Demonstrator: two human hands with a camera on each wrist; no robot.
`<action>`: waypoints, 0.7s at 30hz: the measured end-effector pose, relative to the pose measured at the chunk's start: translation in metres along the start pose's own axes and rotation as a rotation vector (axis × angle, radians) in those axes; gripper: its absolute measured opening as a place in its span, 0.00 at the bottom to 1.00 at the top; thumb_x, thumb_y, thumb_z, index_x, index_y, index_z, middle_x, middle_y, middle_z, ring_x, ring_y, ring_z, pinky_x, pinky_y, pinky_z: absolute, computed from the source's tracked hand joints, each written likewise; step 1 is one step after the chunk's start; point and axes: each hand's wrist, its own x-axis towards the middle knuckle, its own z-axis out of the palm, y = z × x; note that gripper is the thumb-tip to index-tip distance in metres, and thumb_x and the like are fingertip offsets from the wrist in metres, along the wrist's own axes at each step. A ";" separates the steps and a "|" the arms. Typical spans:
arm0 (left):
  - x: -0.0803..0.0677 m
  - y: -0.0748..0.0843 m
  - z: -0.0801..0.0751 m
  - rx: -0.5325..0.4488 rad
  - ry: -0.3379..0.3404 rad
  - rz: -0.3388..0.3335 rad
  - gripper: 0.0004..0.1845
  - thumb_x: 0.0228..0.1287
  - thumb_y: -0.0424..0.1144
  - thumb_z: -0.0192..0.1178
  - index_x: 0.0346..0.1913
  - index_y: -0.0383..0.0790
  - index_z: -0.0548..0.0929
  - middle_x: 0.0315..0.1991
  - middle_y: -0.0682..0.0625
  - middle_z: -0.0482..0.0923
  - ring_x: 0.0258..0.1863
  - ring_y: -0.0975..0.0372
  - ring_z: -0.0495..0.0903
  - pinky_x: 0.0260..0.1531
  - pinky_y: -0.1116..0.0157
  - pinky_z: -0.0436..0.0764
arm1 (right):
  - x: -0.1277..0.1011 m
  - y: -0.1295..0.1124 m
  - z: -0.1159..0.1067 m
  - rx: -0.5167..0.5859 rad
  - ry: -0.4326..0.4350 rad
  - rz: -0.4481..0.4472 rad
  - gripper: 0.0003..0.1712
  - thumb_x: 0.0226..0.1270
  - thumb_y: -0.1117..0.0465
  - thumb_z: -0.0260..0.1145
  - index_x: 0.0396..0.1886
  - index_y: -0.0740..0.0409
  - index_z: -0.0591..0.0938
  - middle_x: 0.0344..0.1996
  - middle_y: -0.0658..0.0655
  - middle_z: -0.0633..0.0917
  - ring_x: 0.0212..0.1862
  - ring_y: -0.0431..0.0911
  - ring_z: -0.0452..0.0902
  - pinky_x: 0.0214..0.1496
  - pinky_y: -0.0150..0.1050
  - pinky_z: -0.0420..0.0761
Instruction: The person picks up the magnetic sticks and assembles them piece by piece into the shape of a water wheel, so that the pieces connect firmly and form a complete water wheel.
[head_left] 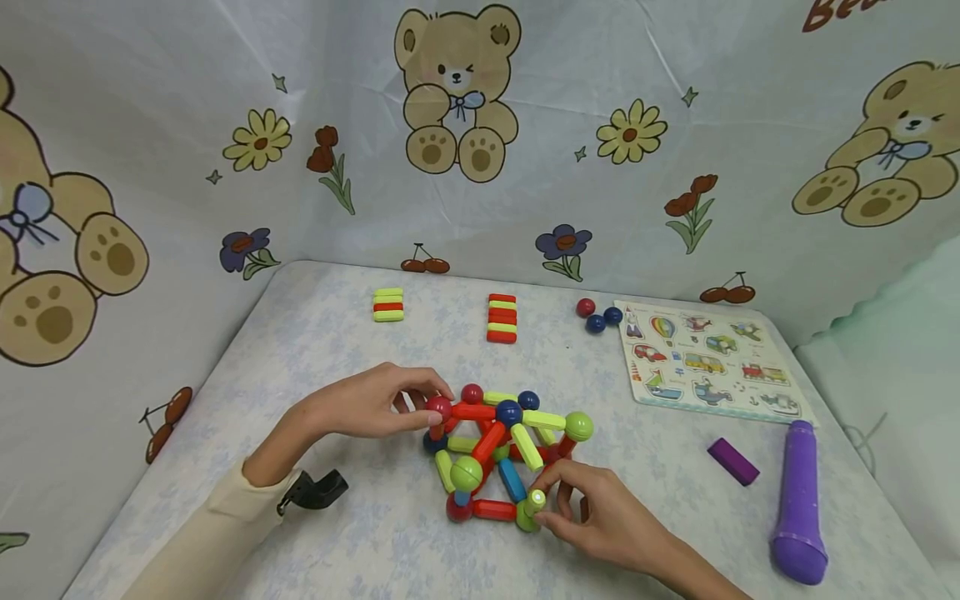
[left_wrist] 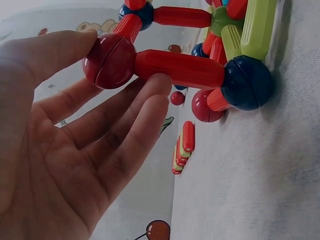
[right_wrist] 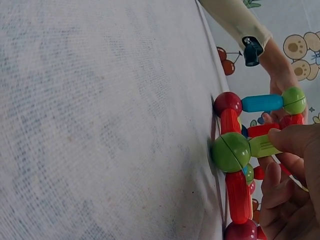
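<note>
Between the two hands stands a frame of magnetic balls and rods in red, green and blue, with a blue ball (head_left: 508, 413) at its top. The left hand (head_left: 380, 402) holds a red ball (left_wrist: 109, 62) at the frame's upper left corner, thumb on one side and fingers behind. A red rod (left_wrist: 181, 68) runs from that ball to a dark blue ball (left_wrist: 247, 83) on the table. At the near right corner, the right hand (head_left: 600, 510) pinches a short green rod (right_wrist: 264, 146) that stands on a green ball (right_wrist: 231, 152). The rod's upper end is bare.
Behind the frame lie two rows of rods, one smaller (head_left: 388, 307) and one larger (head_left: 502, 314). Three loose balls (head_left: 596, 323) sit by a picture puzzle board (head_left: 652, 392). At the right are a purple block (head_left: 733, 462) and a purple microphone-shaped toy (head_left: 799, 500). A bear-print curtain (head_left: 337, 75) hangs behind.
</note>
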 end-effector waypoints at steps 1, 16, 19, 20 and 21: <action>0.000 0.000 0.000 -0.002 -0.001 -0.002 0.18 0.79 0.47 0.66 0.64 0.46 0.83 0.52 0.57 0.88 0.48 0.65 0.86 0.48 0.63 0.88 | 0.000 0.000 0.000 0.004 0.001 0.000 0.14 0.70 0.50 0.79 0.50 0.39 0.84 0.35 0.44 0.84 0.33 0.36 0.79 0.25 0.33 0.78; 0.001 -0.003 0.002 -0.011 -0.023 -0.030 0.22 0.71 0.44 0.74 0.64 0.46 0.83 0.52 0.56 0.87 0.45 0.65 0.86 0.47 0.64 0.88 | -0.004 -0.017 -0.048 -0.082 -0.039 -0.212 0.15 0.73 0.56 0.76 0.57 0.42 0.86 0.45 0.44 0.88 0.36 0.35 0.79 0.27 0.32 0.80; 0.003 -0.004 0.002 -0.007 -0.025 -0.031 0.21 0.71 0.40 0.75 0.63 0.47 0.83 0.51 0.57 0.87 0.44 0.65 0.86 0.46 0.65 0.88 | 0.001 -0.015 -0.076 -0.147 0.084 -0.343 0.18 0.71 0.66 0.76 0.54 0.42 0.86 0.43 0.44 0.88 0.35 0.36 0.77 0.27 0.30 0.79; 0.003 -0.004 0.003 -0.008 -0.025 -0.031 0.21 0.71 0.39 0.74 0.63 0.47 0.83 0.51 0.57 0.87 0.44 0.65 0.86 0.46 0.66 0.88 | 0.005 -0.013 -0.086 -0.186 0.144 -0.361 0.19 0.70 0.68 0.76 0.54 0.43 0.87 0.42 0.44 0.88 0.35 0.36 0.77 0.27 0.30 0.79; 0.003 -0.004 0.003 -0.008 -0.026 -0.033 0.21 0.70 0.38 0.74 0.62 0.47 0.83 0.51 0.57 0.88 0.44 0.65 0.86 0.46 0.66 0.88 | 0.011 -0.009 -0.096 -0.229 0.206 -0.364 0.20 0.69 0.70 0.76 0.53 0.43 0.87 0.42 0.43 0.88 0.34 0.36 0.77 0.27 0.30 0.79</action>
